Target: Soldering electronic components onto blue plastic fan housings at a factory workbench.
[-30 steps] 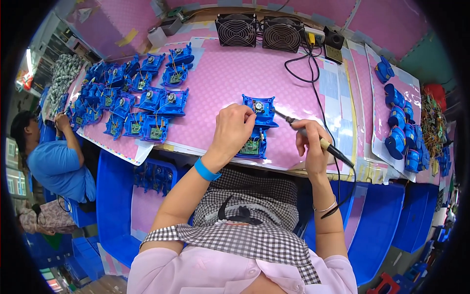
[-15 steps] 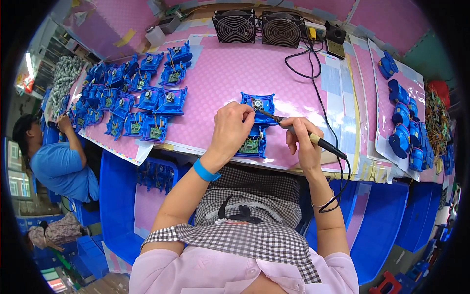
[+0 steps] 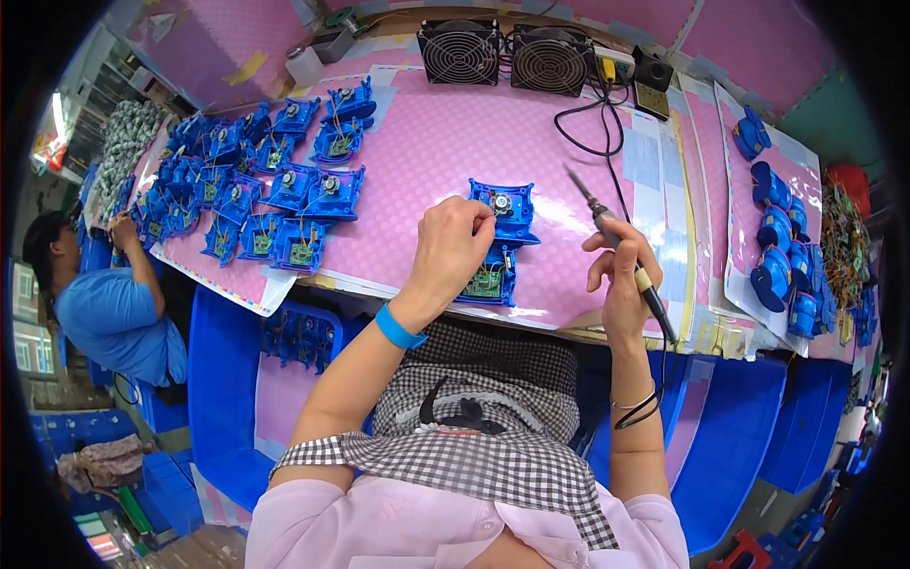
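Observation:
In front of me on the pink table lies an opened blue plastic housing in two joined parts. Its upper part carries a small round speaker, its lower part a green circuit board. My left hand is at the housing's left side, thumb and fingers pinched together beside the speaker; whatever they hold is hidden. To the right, my right hand grips a soldering iron, its tip pointing up and left, apart from the housing. The iron's black cable runs down past my wrist.
Many similar blue housings crowd the table's left. Two black fans stand at the back, near a soldering stand. Blue rounded parts lie at right. Blue bins sit below the edge. A co-worker works at far left.
My right hand has drawn the soldering iron away from the speaker, to the right, and its tip now points more upward. My left hand keeps its pinch at nearly the same place.

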`<state>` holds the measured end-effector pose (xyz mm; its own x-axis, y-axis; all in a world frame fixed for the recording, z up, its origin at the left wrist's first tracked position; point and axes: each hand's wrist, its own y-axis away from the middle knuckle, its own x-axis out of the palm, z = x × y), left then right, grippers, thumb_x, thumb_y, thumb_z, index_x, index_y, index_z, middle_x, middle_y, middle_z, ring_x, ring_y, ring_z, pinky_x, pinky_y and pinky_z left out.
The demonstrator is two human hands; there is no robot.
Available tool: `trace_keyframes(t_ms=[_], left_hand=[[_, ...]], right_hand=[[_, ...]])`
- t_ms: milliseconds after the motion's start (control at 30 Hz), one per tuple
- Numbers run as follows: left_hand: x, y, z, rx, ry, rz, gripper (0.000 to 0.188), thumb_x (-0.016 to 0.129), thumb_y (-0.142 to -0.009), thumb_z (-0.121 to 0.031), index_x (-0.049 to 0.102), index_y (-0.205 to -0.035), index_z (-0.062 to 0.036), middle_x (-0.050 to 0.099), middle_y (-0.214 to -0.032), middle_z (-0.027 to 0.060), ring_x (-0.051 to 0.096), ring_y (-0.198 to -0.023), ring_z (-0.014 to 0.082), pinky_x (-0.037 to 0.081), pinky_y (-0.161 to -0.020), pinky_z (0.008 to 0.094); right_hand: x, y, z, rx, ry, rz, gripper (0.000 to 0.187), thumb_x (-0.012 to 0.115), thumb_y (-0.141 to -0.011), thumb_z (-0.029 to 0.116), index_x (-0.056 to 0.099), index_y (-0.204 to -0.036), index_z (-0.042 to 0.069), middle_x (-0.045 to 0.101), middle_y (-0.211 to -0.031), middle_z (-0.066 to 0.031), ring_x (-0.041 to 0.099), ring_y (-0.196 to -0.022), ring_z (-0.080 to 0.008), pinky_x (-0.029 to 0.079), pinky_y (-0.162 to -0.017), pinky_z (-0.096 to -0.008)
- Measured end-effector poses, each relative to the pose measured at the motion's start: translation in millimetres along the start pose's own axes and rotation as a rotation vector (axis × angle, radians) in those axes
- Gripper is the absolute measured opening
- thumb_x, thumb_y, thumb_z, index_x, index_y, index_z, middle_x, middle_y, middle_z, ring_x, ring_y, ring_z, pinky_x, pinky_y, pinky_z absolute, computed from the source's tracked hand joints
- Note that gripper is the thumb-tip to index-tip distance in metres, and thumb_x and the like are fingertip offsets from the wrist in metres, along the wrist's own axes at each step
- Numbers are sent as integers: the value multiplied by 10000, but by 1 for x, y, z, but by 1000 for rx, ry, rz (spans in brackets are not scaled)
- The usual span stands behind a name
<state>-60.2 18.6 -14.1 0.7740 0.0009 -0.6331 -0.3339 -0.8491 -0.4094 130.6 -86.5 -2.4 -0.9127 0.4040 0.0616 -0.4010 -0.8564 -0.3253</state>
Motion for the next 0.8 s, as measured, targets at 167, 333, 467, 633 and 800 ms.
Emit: trace_keyframes(t_ms=[167,333,467,633,800], left_hand=[[-1,0,-2,-2,2,-3,97,659,-746,-68,685,-789,14,655,-728,139,646,-663,255,499,-612,348],[-6,-1,-2,-38,53,51,89,618,-765,-70,654,-758,12,624,-762,175,614,-742,332,489,-663,435],[-25,2,-3,-8,118,-60,124,631,-794,-96,648,-762,22,626,-768,162,619,-735,307,484,-642,398],[-57,41,25,-30,265,-388,254,595,-905,-172,630,-747,24,574,-651,72,559,-614,173,416,-551,289],[-47,75,52,-708,1056,-366,316,529,-966,-216,529,-684,-75,417,-594,-36,318,-483,40,258,-473,203]], right_hand=[[-12,8,-4,-203,297,21,324,527,-973,331,601,-1032,22,516,-634,-23,506,-518,-94,398,-480,-234],[1,17,-8,-116,456,163,175,666,-879,171,617,-951,20,662,-789,-107,631,-679,-132,489,-584,-257],[37,12,7,-242,629,440,489,844,-657,241,468,-890,35,584,-1197,-259,614,-1052,-364,493,-823,-394],[71,-10,-21,-273,732,518,559,859,-579,226,451,-917,46,582,-980,-233,595,-930,-410,472,-735,-436],[147,-93,-74,-258,548,508,617,861,-563,260,443,-963,43,553,-846,-183,559,-847,-406,441,-680,-455]])
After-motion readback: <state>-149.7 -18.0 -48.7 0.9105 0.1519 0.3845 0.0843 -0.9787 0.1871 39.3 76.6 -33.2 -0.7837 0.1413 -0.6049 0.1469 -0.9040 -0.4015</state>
